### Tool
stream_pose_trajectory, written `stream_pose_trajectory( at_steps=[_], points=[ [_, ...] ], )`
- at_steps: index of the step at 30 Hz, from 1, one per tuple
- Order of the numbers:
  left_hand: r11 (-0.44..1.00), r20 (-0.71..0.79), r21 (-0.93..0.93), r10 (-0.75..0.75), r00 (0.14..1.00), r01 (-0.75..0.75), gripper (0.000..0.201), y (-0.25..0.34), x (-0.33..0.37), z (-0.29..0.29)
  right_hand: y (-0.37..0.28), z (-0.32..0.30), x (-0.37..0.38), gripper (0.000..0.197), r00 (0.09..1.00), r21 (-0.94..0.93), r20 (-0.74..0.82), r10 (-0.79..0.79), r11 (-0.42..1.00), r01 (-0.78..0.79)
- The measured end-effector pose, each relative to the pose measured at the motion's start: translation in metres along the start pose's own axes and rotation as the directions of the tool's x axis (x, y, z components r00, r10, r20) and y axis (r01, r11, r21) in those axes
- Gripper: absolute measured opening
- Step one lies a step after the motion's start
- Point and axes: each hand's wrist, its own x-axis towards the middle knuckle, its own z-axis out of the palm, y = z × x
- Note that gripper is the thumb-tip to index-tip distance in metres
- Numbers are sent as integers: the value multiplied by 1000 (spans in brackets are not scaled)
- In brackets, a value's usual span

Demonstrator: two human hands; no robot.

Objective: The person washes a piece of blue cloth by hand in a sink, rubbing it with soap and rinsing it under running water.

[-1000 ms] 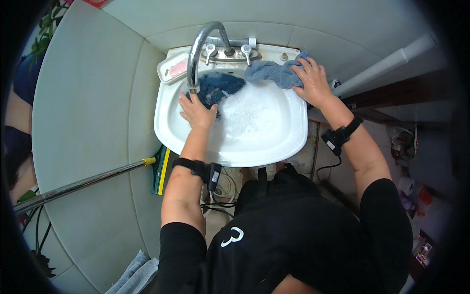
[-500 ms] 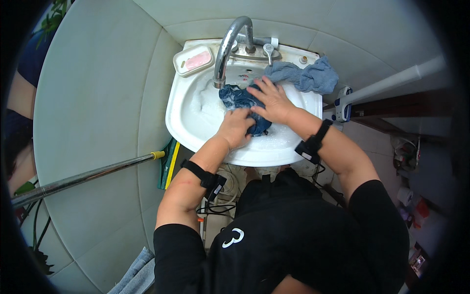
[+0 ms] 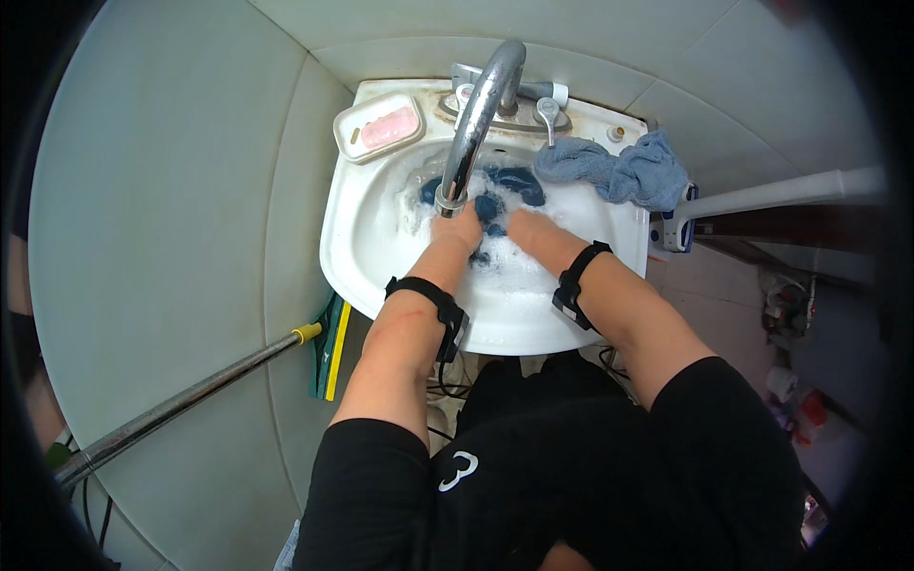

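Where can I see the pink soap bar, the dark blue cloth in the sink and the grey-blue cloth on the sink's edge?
Pink soap bar (image 3: 389, 127): head view, middle of its upper face.
Dark blue cloth (image 3: 517, 184): head view, an exposed patch.
Grey-blue cloth (image 3: 643, 175): head view, its bunched right part.

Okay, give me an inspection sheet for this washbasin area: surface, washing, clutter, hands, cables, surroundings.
Surface: white washbasin, holding foamy water.
Washing: dark blue cloth in the basin, partly hidden by foam.
Clutter: blue-grey cloth bunched over the right back rim; pink soap in a white soap dish at the left back corner.
Hands: left hand below the faucet spout; right hand beside it in the foam; both sets of fingertips hidden, grip unclear.
Cables: black cable hanging below the left forearm's strapped device.
Surroundings: tiled wall with a long-handled tool at left; white pole at right.
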Motion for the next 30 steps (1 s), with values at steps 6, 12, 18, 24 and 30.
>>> stream_pose_trajectory(
  at_steps=[6,12,18,24,30],
  points=[
    [972,146,-184,173,974,-146,42,16,-22,-57,17,-24,-30,56,995,111,-93,-26,993,37],
    [714,193,-629,-238,952,306,48,1,-12,-64,28,-2,-11,64,888,561,-434,149,816,137],
    [204,315,-932,51,948,298,51,34,-45,-81,-8,-40,-45,61,974,950,78,-212,-281,-138],
    [864,-18,-390,339,941,-319,71,15,-82,-78,24,-12,-82,65,959,199,-273,-75,971,132],
    [960,446,186,108,889,-210,77,44,-74,-57,10,10,-84,78,993,-119,-117,-20,993,6]
  ],
)
